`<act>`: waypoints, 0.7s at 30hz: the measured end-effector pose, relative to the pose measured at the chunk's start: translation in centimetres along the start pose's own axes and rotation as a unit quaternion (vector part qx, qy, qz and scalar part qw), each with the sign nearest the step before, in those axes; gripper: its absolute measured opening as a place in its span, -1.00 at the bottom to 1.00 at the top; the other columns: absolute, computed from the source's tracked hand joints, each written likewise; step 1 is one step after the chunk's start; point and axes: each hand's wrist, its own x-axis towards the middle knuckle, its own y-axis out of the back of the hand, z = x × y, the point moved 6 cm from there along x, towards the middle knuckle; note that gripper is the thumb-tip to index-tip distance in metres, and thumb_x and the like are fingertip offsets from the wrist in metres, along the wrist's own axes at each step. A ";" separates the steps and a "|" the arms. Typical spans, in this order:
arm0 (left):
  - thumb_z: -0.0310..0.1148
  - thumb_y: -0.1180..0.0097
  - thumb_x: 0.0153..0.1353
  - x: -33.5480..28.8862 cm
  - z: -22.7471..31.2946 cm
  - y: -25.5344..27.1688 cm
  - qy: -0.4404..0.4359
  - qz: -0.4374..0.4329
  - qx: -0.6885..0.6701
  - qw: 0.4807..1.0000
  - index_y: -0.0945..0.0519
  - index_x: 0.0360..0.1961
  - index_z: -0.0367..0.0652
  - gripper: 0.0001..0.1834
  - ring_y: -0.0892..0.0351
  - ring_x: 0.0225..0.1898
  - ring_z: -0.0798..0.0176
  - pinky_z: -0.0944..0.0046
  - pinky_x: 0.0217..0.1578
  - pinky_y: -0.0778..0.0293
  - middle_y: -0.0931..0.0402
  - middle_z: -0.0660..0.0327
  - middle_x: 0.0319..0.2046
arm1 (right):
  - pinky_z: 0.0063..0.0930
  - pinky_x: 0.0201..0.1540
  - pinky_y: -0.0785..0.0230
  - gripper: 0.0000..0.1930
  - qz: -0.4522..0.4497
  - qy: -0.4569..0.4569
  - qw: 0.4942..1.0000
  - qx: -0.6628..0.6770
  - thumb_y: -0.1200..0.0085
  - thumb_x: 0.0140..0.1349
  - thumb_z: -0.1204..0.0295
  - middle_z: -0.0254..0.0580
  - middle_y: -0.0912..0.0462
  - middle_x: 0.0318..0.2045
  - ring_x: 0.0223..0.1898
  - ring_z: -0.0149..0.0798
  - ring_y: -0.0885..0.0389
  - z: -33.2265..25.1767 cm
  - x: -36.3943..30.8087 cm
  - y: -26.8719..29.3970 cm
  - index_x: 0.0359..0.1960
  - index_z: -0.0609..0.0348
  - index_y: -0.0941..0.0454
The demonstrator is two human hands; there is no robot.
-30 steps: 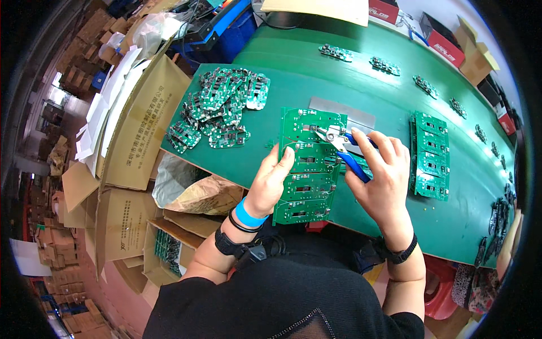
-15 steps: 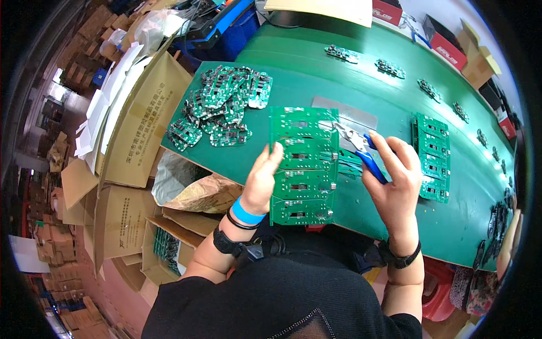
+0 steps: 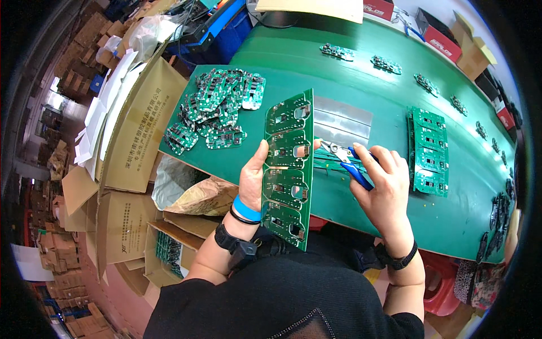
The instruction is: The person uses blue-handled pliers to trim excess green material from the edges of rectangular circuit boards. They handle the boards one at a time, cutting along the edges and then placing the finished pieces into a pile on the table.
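Note:
My left hand (image 3: pixel 254 176) grips a green circuit board panel (image 3: pixel 287 169) by its left edge, thumb on the near face and a fingertip showing past the right edge. The panel is tilted edge-on and carries several joined boards with dark parts. In my right hand (image 3: pixel 385 189) is a pair of side cutters (image 3: pixel 345 160) with blue handles, its jaws just right of the panel's edge. A silver metal plate (image 3: pixel 342 120) lies on the table behind the panel. Thin green offcut strips (image 3: pixel 327 161) lie beneath the cutters.
A heap of separated circuit boards (image 3: pixel 217 104) lies at the table's left. More panels are stacked (image 3: pixel 429 152) right of my right hand. Boards (image 3: pixel 386 64) sit in a spaced row along the green belt (image 3: pixel 305 42). Open cardboard boxes (image 3: pixel 149 135) stand at the left.
The panel has turned from facing me flat to nearly edge-on. The cutters have shifted left and down, away from its upper right edge, with my right hand.

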 end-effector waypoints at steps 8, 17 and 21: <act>0.11 0.39 0.45 0.0 0.5 2.0 0.005 0.016 0.063 0.998 -0.04 0.43 -0.16 -0.29 -0.58 0.01 -0.23 -0.14 -0.22 -0.70 0.02 -0.17 0.40 | -0.18 0.05 -0.24 -0.41 -0.007 -0.013 1.000 0.025 -0.25 -0.13 0.39 -0.11 -0.51 -0.10 -0.06 -0.03 -0.45 0.8 -0.4 -0.6 0.08 0.08 -0.53; -0.13 0.22 0.50 0.4 3.4 0.4 -0.147 0.154 0.380 0.900 -0.35 0.24 -0.20 -0.55 -0.53 0.04 0.28 0.18 0.05 -0.51 -0.49 0.17 0.07 | -0.15 0.05 -0.26 -0.43 0.035 0.006 0.999 0.036 -0.24 -0.17 0.44 -0.08 -0.53 -0.14 -0.09 0.00 -0.47 1.1 0.2 1.9 0.03 0.12 -0.56; -0.15 0.18 0.50 0.6 3.1 0.0 -0.148 0.177 0.458 0.858 -0.37 0.22 -0.21 -0.57 -0.47 0.03 0.39 0.36 0.05 -0.41 -0.49 0.23 0.05 | -0.14 0.10 -0.22 -0.38 0.000 0.041 0.999 0.002 -0.24 -0.19 0.42 -0.13 -0.51 -0.09 -0.03 -0.02 -0.44 -1.3 0.5 0.7 0.07 0.07 -0.55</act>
